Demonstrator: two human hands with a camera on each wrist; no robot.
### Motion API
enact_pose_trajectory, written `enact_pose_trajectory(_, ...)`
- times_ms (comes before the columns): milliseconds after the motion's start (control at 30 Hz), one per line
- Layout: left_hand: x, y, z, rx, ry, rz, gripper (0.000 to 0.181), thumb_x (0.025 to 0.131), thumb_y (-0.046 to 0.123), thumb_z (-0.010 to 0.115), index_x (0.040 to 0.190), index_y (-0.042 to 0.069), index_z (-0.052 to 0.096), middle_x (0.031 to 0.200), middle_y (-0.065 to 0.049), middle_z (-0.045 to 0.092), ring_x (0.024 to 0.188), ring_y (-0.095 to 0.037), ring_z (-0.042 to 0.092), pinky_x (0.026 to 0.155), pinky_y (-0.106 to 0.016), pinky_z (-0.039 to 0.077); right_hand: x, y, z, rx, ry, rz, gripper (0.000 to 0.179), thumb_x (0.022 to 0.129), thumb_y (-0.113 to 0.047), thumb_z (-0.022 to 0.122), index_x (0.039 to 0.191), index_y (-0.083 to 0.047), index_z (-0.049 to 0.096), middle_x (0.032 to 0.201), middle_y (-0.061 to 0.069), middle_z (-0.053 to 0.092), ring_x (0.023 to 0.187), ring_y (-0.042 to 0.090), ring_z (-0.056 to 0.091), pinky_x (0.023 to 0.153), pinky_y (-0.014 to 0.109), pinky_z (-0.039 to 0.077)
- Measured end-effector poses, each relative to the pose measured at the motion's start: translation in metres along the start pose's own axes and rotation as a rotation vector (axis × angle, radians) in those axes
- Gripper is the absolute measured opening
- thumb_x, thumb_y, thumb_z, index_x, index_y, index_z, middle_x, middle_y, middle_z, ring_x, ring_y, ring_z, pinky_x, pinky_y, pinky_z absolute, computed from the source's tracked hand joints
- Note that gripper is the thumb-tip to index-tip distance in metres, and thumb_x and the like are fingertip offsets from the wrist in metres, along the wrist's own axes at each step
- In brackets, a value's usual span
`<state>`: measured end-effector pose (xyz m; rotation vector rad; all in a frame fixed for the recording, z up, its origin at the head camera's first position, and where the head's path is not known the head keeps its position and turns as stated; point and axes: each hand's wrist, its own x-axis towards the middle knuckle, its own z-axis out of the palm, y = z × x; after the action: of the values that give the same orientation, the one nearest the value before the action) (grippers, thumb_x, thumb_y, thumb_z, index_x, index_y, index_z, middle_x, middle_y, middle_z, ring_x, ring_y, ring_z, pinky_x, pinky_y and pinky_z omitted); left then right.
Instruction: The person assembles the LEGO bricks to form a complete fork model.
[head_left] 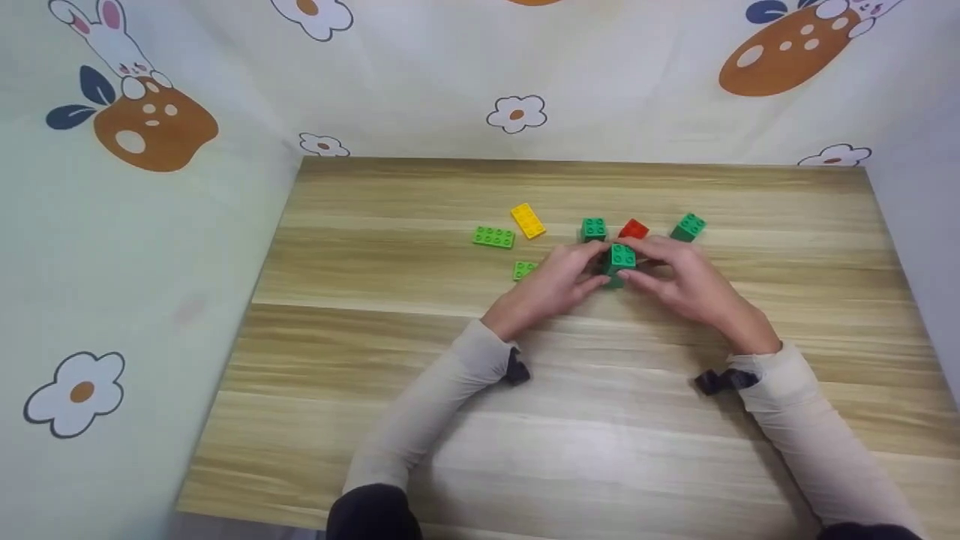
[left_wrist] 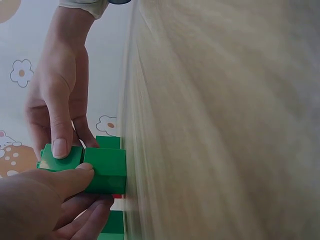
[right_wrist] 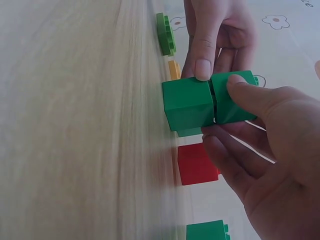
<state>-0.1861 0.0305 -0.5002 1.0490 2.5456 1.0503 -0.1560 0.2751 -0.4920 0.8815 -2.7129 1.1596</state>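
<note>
My left hand (head_left: 553, 282) and right hand (head_left: 691, 283) meet at two green building bricks, one stacked on the other. The upper green brick (right_wrist: 231, 109) has studs facing up and is pinched between my right thumb and fingers. Below it, the lower green brick (right_wrist: 187, 102) is held by my left hand, whose thumb lies near the seam. A thin dark gap shows between the two bricks in the right wrist view. The lower brick stands at the tabletop (head_left: 570, 420); whether it touches the wood is hard to tell.
Behind my hands lie another green brick (head_left: 594, 228), a red brick (head_left: 634, 228) and a third green brick (head_left: 688, 226). To the left are a yellow brick (head_left: 528, 220), a lime brick (head_left: 493, 238) and a smaller-looking lime brick (head_left: 523, 270), partly hidden by my left hand.
</note>
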Motion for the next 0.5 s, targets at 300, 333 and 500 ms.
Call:
enact_pose_trajectory(300,0.0004,0.0004,-0.0006,-0.002,-0.019,-0.019,0.057,0.106,0.021,0.072,0.156,0.002,0.053,0.151,-0.018,0.065,0.134,-0.023,0.069,0.112,-0.026,0.055,-0.0006,-0.0012,0.0028,-0.017,0.011,0.012,0.049,0.1,-0.017,0.08,0.147,-0.011,0.068,0.13,0.006,0.077,0.109,0.016,0.075,0.093,0.037,0.065)
enact_pose_trajectory(333,0.0003,0.0004,-0.0006,-0.005,-0.019,-0.02,0.057,0.106,0.021,0.072,0.156,0.002,0.053,0.151,-0.018,0.065,0.134,-0.023,0.069,0.111,-0.025,0.055,-0.0006,-0.0012,0.0031,-0.012,0.011,0.012,0.049,0.1,-0.016,0.08,0.147,-0.01,0.068,0.129,0.006,0.077,0.108,0.016,0.075,0.093,0.037,0.065)
enact_pose_trajectory(500,0.0002,-0.0001,0.0003,-0.023,-0.02,-0.031,0.056,0.106,0.021,0.072,0.156,0.003,0.054,0.151,-0.016,0.066,0.134,-0.021,0.068,0.111,-0.024,0.055,-0.0005,-0.0018,0.0038,-0.01,0.013,0.017,0.047,0.099,-0.018,0.081,0.145,-0.012,0.07,0.127,0.004,0.077,0.106,0.013,0.075,0.094,0.033,0.064)
